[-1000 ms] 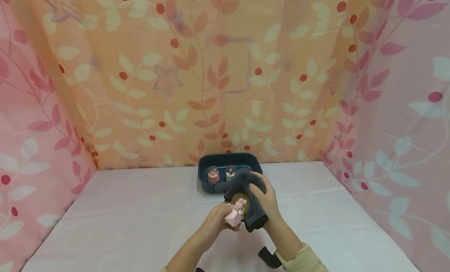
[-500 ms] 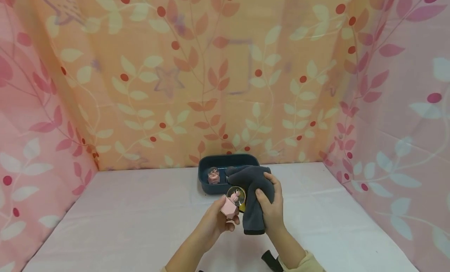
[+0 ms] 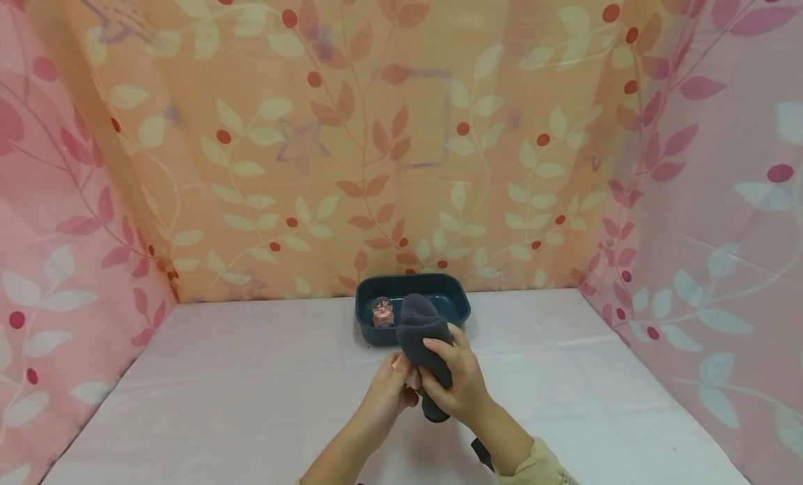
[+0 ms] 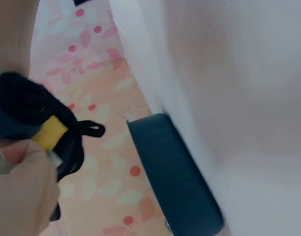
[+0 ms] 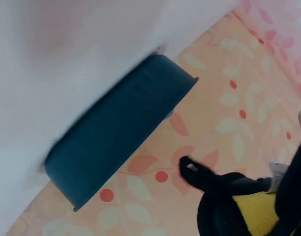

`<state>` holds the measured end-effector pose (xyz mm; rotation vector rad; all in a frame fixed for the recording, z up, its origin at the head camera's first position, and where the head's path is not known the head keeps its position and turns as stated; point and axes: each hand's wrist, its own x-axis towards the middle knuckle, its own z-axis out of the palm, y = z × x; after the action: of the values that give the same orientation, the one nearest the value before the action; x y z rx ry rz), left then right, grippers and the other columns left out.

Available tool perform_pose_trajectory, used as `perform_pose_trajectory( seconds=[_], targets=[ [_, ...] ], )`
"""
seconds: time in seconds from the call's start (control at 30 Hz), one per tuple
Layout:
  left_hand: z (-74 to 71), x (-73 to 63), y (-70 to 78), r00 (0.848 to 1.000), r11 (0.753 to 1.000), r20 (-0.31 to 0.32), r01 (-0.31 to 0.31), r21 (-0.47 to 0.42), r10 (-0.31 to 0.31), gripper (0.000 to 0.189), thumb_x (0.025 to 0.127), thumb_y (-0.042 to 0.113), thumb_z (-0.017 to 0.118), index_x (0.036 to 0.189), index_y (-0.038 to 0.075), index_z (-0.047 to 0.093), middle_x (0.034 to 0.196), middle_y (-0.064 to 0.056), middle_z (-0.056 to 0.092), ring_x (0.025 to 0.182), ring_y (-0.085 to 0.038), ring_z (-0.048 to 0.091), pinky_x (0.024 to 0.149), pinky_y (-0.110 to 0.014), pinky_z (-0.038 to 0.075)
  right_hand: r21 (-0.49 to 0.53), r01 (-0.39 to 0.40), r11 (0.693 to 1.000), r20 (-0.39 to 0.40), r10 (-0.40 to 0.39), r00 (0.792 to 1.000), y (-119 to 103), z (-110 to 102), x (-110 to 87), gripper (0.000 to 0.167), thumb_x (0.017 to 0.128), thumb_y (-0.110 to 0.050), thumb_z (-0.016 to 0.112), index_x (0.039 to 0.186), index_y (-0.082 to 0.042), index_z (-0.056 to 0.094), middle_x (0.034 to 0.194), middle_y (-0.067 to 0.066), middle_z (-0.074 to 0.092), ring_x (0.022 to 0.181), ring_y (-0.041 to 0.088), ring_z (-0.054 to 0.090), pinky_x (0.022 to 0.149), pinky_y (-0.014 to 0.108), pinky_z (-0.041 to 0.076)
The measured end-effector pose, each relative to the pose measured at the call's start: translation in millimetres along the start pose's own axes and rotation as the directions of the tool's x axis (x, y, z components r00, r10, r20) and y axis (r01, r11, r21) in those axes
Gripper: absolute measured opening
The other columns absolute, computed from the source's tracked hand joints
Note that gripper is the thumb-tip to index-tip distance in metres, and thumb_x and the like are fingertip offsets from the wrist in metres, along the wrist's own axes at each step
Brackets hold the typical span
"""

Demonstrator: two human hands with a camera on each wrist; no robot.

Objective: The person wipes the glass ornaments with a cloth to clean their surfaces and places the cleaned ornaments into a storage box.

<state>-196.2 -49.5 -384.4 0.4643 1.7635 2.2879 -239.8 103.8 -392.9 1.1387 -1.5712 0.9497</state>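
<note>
My left hand [image 3: 384, 398] holds a small snow globe by its pink faceted base [image 3: 413, 380]; its clear ball is hidden behind cloth. My right hand [image 3: 463, 379] grips a dark grey fleece glove [image 3: 419, 329], bunched over the globe. In the left wrist view, the curled left fingers [image 4: 27, 179] are right at the glove, near its yellow patch [image 4: 51, 133]. The right wrist view shows the glove's hanging loop [image 5: 192, 169] and a white label [image 5: 278, 173]. Behind the hands, a pink snow globe [image 3: 383, 313] stands in a dark teal bin [image 3: 461, 305].
The bin stands at the back of a white-covered table [image 3: 263, 394], near a flowered curtain [image 3: 301, 192]. A black object [image 3: 482, 454] lies beside the right sleeve [image 3: 539, 464]. Pink patterned curtains [image 3: 709, 262] flank the table.
My right hand has moved left with the glove and covers the globe's clear ball, which showed half a second ago. The left hand keeps the globe by its base.
</note>
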Motion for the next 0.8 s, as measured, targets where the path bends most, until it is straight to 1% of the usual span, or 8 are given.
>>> perform_pose_trajectory(
  seconds=[0.13,0.27,0.37,0.43,0.5,0.57,0.67,0.8],
  targets=[
    [2.4,-0.4,-0.6,1.0,0.999,0.022,0.003,0.032,-0.004,0.034,0.107,0.037,0.032,0.1,0.004,0.039,0.086,-0.003,0.045,0.074,-0.013,0.042,0.065,-0.024,0.038,0.013,-0.049,0.999,-0.041,0.049,0.998,0.3,2.0,1.1,0.031,0.097,-0.022,0.054,0.118,-0.001,0.053,0.107,0.024,0.054,0.092,0.03,0.055,0.081,0.03,0.048],
    [2.0,-2.2,1.1,1.0,0.998,-0.012,0.029,0.047,-0.028,0.036,0.107,0.034,0.032,0.114,-0.001,0.035,0.086,-0.004,0.048,0.074,-0.013,0.045,0.067,-0.025,0.041,0.076,-0.141,0.987,-0.105,0.149,0.983,-2.1,5.5,1.4,0.032,0.086,-0.003,0.058,0.117,0.002,0.053,0.099,0.023,0.055,0.077,0.025,0.056,0.07,0.027,0.049],
    [1.0,-2.2,2.2,0.999,0.998,-0.018,0.042,0.047,-0.042,0.036,0.107,0.033,0.033,0.115,-0.003,0.036,0.084,-0.004,0.049,0.073,-0.012,0.047,0.066,-0.025,0.042,0.087,-0.227,0.97,-0.191,0.24,0.952,-5.9,7.8,1.1,0.043,0.072,0.01,0.058,0.115,0.005,0.052,0.094,0.024,0.058,0.069,0.021,0.056,0.061,0.026,0.049],
    [0.3,-1.7,2.4,0.998,0.998,-0.01,0.054,0.04,-0.054,0.035,0.107,0.032,0.033,0.114,-0.002,0.037,0.083,-0.004,0.05,0.072,-0.012,0.048,0.066,-0.025,0.042,0.097,-0.317,0.944,-0.232,0.331,0.915,-8.6,8.0,1.3,0.044,0.072,0.014,0.057,0.115,0.006,0.052,0.097,0.023,0.059,0.072,0.019,0.057,0.062,0.024,0.048],
    [-0.5,-0.9,2.2,0.998,0.997,0.004,0.067,0.027,-0.067,0.034,0.107,0.031,0.031,0.113,-0.002,0.038,0.082,-0.003,0.05,0.07,-0.011,0.048,0.066,-0.024,0.043,0.141,-0.425,0.894,-0.237,0.448,0.862,-11.6,7.1,3.2,0.042,0.076,0.013,0.056,0.117,0.005,0.051,0.102,0.019,0.058,0.079,0.018,0.056,0.065,0.021,0.048],
    [-1.3,-0.4,2.2,0.997,0.997,0.017,0.079,0.006,-0.079,0.034,0.107,0.031,0.029,0.112,-0.001,0.038,0.081,-0.003,0.05,0.068,-0.011,0.048,0.065,-0.025,0.044,0.217,-0.534,0.817,-0.215,0.574,0.79,-13.5,5.8,6.0,0.039,0.083,0.009,0.055,0.121,0.004,0.05,0.109,0.014,0.055,0.086,0.017,0.055,0.07,0.019,0.048],
    [-2.5,-0.4,2.2,0.995,0.995,0.028,0.096,-0.027,-0.095,0.038,0.107,0.035,0.027,0.111,0.0,0.042,0.08,-0.003,0.051,0.065,-0.011,0.049,0.065,-0.025,0.045,0.369,-0.659,0.656,-0.157,0.742,0.651,-13.9,4.4,10.7,0.038,0.089,0.004,0.053,0.126,0.004,0.047,0.115,0.008,0.052,0.092,0.016,0.056,0.074,0.02,0.049],
    [-3.2,-0.3,1.5,0.992,0.989,0.046,0.124,-0.083,-0.12,0.043,0.106,0.039,0.028,0.107,0.002,0.05,0.08,-0.003,0.055,0.063,-0.01,0.05,0.065,-0.026,0.045,0.52,-0.722,0.456,-0.117,0.876,0.468,-11.6,3.4,14.6,0.039,0.09,0.002,0.053,0.128,0.006,0.045,0.114,0.006,0.056,0.095,0.013,0.059,0.079,0.022,0.05]
  ],
)
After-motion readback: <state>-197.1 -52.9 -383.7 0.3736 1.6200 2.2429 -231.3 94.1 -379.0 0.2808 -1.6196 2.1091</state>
